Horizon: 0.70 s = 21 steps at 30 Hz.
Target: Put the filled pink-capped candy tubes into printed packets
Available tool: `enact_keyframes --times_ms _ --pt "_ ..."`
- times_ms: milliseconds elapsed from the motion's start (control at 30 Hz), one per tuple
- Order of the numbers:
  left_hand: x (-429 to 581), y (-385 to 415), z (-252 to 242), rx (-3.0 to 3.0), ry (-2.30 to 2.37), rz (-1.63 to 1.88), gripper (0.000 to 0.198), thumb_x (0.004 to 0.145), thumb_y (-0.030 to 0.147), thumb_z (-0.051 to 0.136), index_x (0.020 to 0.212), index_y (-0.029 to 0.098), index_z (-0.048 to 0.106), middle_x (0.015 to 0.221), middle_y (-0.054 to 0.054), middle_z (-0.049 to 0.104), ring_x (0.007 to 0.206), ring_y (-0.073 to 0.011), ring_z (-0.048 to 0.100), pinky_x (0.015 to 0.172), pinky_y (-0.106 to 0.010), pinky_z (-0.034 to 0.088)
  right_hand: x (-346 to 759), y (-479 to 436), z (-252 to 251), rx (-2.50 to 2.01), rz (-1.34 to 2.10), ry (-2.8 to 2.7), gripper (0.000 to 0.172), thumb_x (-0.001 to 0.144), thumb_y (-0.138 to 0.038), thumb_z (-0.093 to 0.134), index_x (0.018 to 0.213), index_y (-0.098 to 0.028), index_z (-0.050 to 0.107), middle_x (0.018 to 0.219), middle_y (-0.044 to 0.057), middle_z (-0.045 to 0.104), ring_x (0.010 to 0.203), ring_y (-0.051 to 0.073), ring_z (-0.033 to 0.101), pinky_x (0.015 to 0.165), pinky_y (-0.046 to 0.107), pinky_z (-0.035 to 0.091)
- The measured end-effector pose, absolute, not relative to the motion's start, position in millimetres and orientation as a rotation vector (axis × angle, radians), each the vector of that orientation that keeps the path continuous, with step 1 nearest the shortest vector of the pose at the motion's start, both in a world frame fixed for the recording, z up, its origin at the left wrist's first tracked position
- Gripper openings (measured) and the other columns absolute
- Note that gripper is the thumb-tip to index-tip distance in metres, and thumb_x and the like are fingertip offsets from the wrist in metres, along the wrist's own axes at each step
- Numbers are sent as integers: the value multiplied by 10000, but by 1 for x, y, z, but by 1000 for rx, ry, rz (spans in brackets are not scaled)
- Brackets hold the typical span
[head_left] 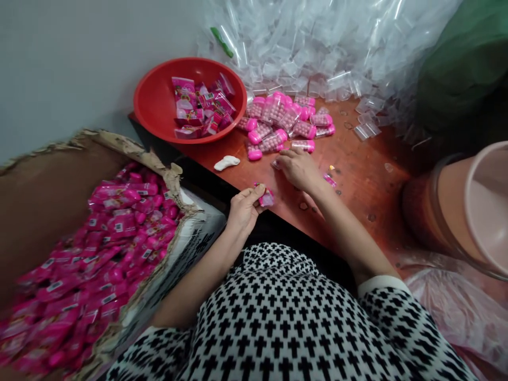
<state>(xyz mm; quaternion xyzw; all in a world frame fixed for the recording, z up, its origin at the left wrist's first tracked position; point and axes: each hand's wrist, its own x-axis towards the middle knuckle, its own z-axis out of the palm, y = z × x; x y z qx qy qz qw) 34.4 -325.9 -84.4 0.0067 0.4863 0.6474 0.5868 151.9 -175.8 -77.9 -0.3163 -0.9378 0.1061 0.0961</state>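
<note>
Between its thumb and fingers, my left hand (pixel 245 207) pinches a small pink wrapper (pixel 266 198) near the table's front edge. My right hand (pixel 297 168) reaches over the reddish table (pixel 349 174), at the near side of a pile of clear tubes with pink caps (pixel 273 119) holding small pink balls. Its fingertips are bent down around something clear and small that I cannot make out. Left of the pile, a red bowl (pixel 154 114) holds several pink printed packets (pixel 212 108). A white crumpled piece (pixel 227 162) lies in front of the bowl.
A torn cardboard box (pixel 174 193) full of pink wrapped tubes (pixel 115 233) stands at the left. Many empty clear tubes (pixel 317 58) heap up at the back. At the right are a pink bucket (pixel 456 201), a clear plastic bag (pixel 452 301) and a dark green sack (pixel 464 69).
</note>
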Motion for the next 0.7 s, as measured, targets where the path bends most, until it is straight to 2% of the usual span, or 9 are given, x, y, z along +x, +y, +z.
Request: enact_keyframes --times_ms 100,200,333,433,500,600,700 --pt "32 -323 -83 -32 1111 1515 178 623 184 809 681 93 668 681 -43 693 623 -146 661 621 -292 578 173 -168 -85 -738 449 -2786 293 920 -119 427 1005 -136 707 1186 134 699 1157 261 586 1014 429 443" --pt "32 -319 -84 -69 1109 1521 103 657 115 754 636 90 656 653 -43 686 601 -146 659 607 -293 581 198 -172 -86 -745 577 -2610 247 895 -151 467 949 -175 707 1152 98 716 1160 231 610 1006 393 464" --pt "33 -313 -85 -130 1111 1542 158 699 104 762 627 106 621 658 -24 684 584 -111 646 620 -255 574 203 -191 -78 -1378 449 -2261 278 917 -312 499 1055 -149 677 1063 138 727 925 254 681 855 417 511" --pt "33 -308 -85 -207 1105 1577 190 748 117 751 642 125 594 658 -8 680 575 -100 639 629 -248 573 187 -200 -75 -1771 338 -2249 414 889 -438 560 1063 -79 667 999 215 720 931 331 673 834 468 494" --pt "34 -305 -84 -256 1090 1613 180 771 138 748 672 137 597 664 3 679 593 -100 648 671 -256 579 179 -200 -77 -1876 361 -2282 415 869 -441 582 1006 -61 673 979 242 715 940 356 667 821 474 490" --pt "37 -301 -82 -338 1046 1656 138 804 164 735 730 150 619 689 13 687 636 -104 671 759 -281 583 178 -201 -81 -1800 547 -2190 291 833 -408 612 832 -121 659 852 173 724 832 303 673 756 421 506" --pt "41 -295 -80 -397 991 1644 97 847 186 697 776 152 640 728 3 706 671 -116 690 803 -306 579 187 -219 -83 -1523 1061 -1828 260 803 -430 653 841 -178 603 714 44 700 601 182 634 574 305 508"
